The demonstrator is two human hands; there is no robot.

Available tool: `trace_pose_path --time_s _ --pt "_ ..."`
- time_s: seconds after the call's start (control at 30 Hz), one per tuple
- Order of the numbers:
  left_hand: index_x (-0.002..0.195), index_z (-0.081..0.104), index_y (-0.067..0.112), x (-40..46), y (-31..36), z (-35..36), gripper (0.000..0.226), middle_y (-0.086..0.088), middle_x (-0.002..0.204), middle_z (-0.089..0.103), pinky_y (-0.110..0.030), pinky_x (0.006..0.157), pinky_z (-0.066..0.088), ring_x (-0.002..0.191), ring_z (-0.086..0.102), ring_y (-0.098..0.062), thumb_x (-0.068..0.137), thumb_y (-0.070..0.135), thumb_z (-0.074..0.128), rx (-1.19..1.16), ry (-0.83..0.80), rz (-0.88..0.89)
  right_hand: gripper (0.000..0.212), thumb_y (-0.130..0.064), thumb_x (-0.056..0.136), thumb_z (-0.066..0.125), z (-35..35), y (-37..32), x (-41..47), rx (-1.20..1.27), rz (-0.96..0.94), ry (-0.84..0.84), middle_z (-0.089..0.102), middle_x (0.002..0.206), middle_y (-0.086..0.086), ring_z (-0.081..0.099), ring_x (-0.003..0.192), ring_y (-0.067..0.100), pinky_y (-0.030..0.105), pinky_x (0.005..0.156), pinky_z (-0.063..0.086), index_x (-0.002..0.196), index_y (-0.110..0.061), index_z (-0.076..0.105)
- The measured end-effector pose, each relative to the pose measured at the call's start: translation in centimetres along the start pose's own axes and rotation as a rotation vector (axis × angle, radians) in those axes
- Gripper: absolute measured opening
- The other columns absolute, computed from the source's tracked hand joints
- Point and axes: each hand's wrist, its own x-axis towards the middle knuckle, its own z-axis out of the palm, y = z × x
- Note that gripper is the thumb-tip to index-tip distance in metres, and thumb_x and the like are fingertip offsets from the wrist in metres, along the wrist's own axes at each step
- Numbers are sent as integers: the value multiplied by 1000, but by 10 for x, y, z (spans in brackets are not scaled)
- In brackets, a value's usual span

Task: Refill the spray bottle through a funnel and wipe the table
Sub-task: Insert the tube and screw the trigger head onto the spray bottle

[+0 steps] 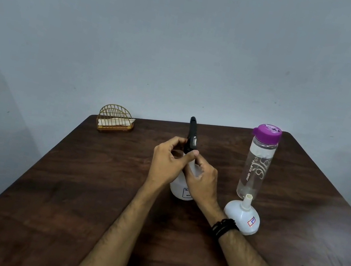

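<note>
While both hands meet over the middle of the dark wooden table (65,195), everything else on it stands apart from them. Far off to the left of the left hand (165,164), near the table's back edge, sits a gold wire napkin holder (115,120) with white napkins (113,122) lying in it.

That left hand is closed around the top of the spray bottle (179,190), its thumb and fingers curled in at the base of the black spray head (192,136), which rises above the knuckles and points away toward the wall (186,41). The white body of the bottle stands upright on the table beneath the two hands, a small label showing at its lower front.

Pressed right against the left hand, the right hand (202,182) grips the bottle's neck and shoulder from the other side, fingers wrapped inward. A black band (224,227) circles the right wrist.

Just to the right of that wrist, a white funnel (242,215) rests upside down on the table, wide mouth down and spout up, with a small red-bordered sticker on its side. It is close beside the wrist; whether they touch cannot be told.

Beyond the funnel, further right of the right hand and clear of it, a clear water bottle (256,168) stands upright with its purple cap (267,132) on, printed lettering running down its side.
</note>
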Motion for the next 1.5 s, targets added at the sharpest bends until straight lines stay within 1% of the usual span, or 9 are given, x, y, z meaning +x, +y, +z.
trace_pose_path --time_s 0.13,0.27,0.5,0.67,0.83,1.03,1.27,1.4,1.5 --pt "125 67 10 -1 -8 -5 31 0 113 73 -32 91 58 105 69 -11 96 21 68 -61 -122 8 40 -49 93 54 0 0 0 6 -8 4 70 84 -1 68 77 14 42 66 58 100 -13 69" --pt "128 55 12 -7 -12 -3 35 -2 119 71 -36 98 55 114 67 -12 96 19 68 -215 -81 -72 36 -47 93 56 0 -3 -2 32 -6 -4 69 81 -4 66 73 10 25 62 53 96 -14 68" --pt "116 66 22 -10 -5 9 47 6 106 73 -30 84 59 101 70 -10 78 47 79 -182 8 -76 16 -22 95 69 -4 -3 -3 68 21 -41 76 94 -6 71 87 2 15 68 55 109 -17 75" --pt "109 67 21 -9 -9 9 12 -9 111 68 -25 88 54 105 66 -12 97 23 66 -222 -30 -59 10 -23 97 65 -5 -3 -3 74 47 -56 73 87 -8 69 80 1 13 65 50 99 -17 72" --pt "119 57 15 -10 -8 8 21 -12 109 69 -31 90 57 104 68 -14 99 17 62 -345 -59 -121 5 -24 96 66 -4 -4 -3 78 51 -55 70 82 -10 67 75 2 11 62 47 93 -22 69" --pt "103 65 16 -7 -9 9 27 4 95 70 -20 78 55 90 66 1 83 24 82 -249 21 -132 23 -27 97 65 -7 -2 -3 86 63 -73 73 97 -12 70 92 0 11 72 53 115 -17 73" --pt "103 67 25 -4 -4 -2 14 6 100 71 -17 79 53 94 68 2 98 12 62 -288 -158 -105 13 -32 95 66 -9 -8 -4 111 96 -83 69 79 -8 65 70 1 14 59 46 88 -22 68" --pt "105 68 21 -6 -8 0 19 5 98 72 -15 73 52 89 66 -1 89 24 76 -197 -93 -103 28 -37 96 63 -11 -5 -6 121 103 -123 73 104 -9 69 95 -1 17 77 56 117 -21 71" --pt "105 69 19 -7 -7 4 22 4 97 73 -15 74 52 89 66 -2 86 26 78 -195 -47 -121 45 -52 92 60 -11 -3 -7 94 94 -135 73 113 -4 69 101 3 19 81 57 122 -21 69"
